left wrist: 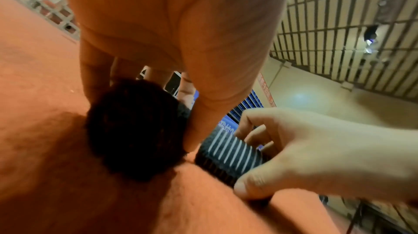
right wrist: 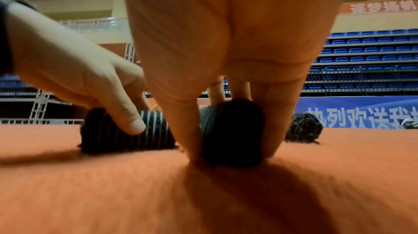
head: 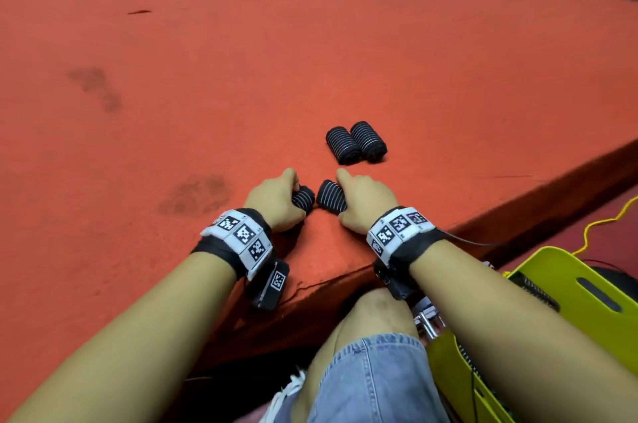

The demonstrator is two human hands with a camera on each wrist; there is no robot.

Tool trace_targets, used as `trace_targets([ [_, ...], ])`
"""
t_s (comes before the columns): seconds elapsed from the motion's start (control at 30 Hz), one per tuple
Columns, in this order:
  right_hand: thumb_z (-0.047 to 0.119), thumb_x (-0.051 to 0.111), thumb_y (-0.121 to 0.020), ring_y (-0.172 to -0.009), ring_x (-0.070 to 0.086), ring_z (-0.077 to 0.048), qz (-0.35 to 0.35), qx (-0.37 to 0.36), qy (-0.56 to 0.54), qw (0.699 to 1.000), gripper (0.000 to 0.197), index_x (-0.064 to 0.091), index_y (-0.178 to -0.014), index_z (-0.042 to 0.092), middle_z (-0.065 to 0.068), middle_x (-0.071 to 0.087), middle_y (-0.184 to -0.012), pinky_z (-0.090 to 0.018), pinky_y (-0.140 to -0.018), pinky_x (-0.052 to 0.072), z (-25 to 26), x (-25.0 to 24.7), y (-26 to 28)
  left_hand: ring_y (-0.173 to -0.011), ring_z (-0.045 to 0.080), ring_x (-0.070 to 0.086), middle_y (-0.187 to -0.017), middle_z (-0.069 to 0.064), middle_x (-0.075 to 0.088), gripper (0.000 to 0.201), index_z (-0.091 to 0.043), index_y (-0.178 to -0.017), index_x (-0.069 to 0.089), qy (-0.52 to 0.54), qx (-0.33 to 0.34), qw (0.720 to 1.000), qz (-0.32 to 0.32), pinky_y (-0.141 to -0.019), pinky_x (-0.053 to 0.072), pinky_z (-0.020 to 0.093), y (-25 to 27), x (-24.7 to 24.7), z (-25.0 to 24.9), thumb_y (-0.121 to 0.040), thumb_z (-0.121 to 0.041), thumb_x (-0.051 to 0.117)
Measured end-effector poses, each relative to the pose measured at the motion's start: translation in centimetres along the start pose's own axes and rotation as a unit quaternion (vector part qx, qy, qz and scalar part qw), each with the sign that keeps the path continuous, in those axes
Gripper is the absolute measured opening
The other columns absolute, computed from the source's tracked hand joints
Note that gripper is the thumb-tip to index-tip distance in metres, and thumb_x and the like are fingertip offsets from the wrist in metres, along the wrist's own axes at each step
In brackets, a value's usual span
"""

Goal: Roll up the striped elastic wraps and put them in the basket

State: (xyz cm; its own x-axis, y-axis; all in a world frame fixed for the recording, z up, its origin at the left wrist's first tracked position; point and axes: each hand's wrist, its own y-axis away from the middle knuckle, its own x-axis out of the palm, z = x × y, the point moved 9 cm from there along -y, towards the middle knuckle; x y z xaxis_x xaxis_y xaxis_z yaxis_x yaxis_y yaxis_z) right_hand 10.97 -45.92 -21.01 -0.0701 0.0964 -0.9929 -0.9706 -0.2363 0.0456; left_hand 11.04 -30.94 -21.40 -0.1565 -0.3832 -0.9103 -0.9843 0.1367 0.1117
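Near the corner of the red mat [head: 172, 77], each of my hands grips one rolled black wrap with white stripes. My left hand [head: 284, 196] holds the left roll [head: 304, 199] between thumb and fingers; its dark end faces the left wrist camera [left wrist: 135, 130]. My right hand [head: 359, 198] clasps the right roll [head: 331, 196], seen end-on [right wrist: 233, 134] between thumb and fingers. Both rolls rest on the mat, a small gap apart. Two more finished rolls [head: 355, 143] lie side by side just beyond. The yellow basket [head: 587, 288] sits below the mat edge at lower right.
The mat's front edge [head: 518, 212] drops off to the right of my hands. My knee in denim shorts [head: 373, 336] is under the corner. A yellow cable [head: 604, 222] runs by the basket. Dark stains [head: 193, 194] mark the mat on the left.
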Motion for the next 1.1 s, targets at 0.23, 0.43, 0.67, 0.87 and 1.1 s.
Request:
trace_targets([
  [0.23, 0.029, 0.075, -0.074, -0.090, 0.064, -0.034, -0.033, 0.056, -0.127, 0.990, 0.041, 0.050, -0.106, 0.027, -0.006, 0.067, -0.098, -0.038, -0.073, 0.051, -5.0, -3.3, 3.9, -0.093, 0.034, 0.057, -0.100, 0.009, 0.057, 0.048, -0.018, -0.113, 0.047, 0.000, 0.082, 0.997, -0.005, -0.073, 0.041, 0.036, 1.3, -0.2, -4.5, -0.075, -0.020, 0.077],
  [0.43, 0.029, 0.082, -0.059, -0.078, 0.066, -0.029, -0.088, 0.178, -0.217, 0.956, 0.048, 0.046, -0.090, 0.032, -0.001, 0.070, -0.085, -0.042, -0.072, 0.055, -17.2, -6.5, 10.9, -0.083, 0.029, 0.062, -0.095, 0.010, 0.067, 0.057, -0.019, -0.112, 0.045, 0.051, 0.210, 0.976, 0.035, -0.077, 0.051, 0.044, 2.0, 1.7, -16.1, -0.070, -0.019, 0.084],
  [0.67, 0.019, 0.088, -0.061, -0.085, 0.064, -0.026, -0.118, 0.363, -0.229, 0.895, 0.047, 0.047, -0.083, 0.024, 0.001, 0.067, -0.084, -0.040, -0.076, 0.054, -31.0, -2.0, 21.7, -0.089, 0.032, 0.060, -0.100, 0.009, 0.064, 0.050, -0.018, -0.116, 0.046, 0.030, 0.364, 0.920, 0.139, -0.076, 0.050, 0.045, 4.0, 11.0, -31.6, -0.075, -0.018, 0.076],
  [0.87, 0.018, 0.068, -0.080, -0.081, 0.058, -0.031, -0.090, 0.475, -0.217, 0.848, 0.029, 0.039, -0.077, 0.023, -0.001, 0.055, -0.075, -0.033, -0.066, 0.037, -37.3, 5.5, 26.5, -0.094, 0.036, 0.062, -0.100, 0.009, 0.062, 0.038, -0.016, -0.109, 0.042, -0.049, 0.395, 0.899, 0.184, -0.064, 0.041, 0.038, 6.5, 21.3, -38.5, -0.078, -0.016, 0.065],
  [1.1, 0.010, 0.066, -0.084, -0.085, 0.059, -0.033, -0.052, 0.567, -0.255, 0.781, 0.028, 0.044, -0.102, 0.011, -0.014, 0.059, -0.094, -0.032, -0.066, 0.038, -41.0, 13.5, 30.4, -0.117, 0.041, 0.055, -0.122, 0.019, 0.059, 0.044, -0.010, -0.123, 0.040, -0.092, 0.302, 0.906, 0.283, -0.093, 0.048, 0.047, 5.2, 32.5, -39.1, -0.087, -0.019, 0.064],
])
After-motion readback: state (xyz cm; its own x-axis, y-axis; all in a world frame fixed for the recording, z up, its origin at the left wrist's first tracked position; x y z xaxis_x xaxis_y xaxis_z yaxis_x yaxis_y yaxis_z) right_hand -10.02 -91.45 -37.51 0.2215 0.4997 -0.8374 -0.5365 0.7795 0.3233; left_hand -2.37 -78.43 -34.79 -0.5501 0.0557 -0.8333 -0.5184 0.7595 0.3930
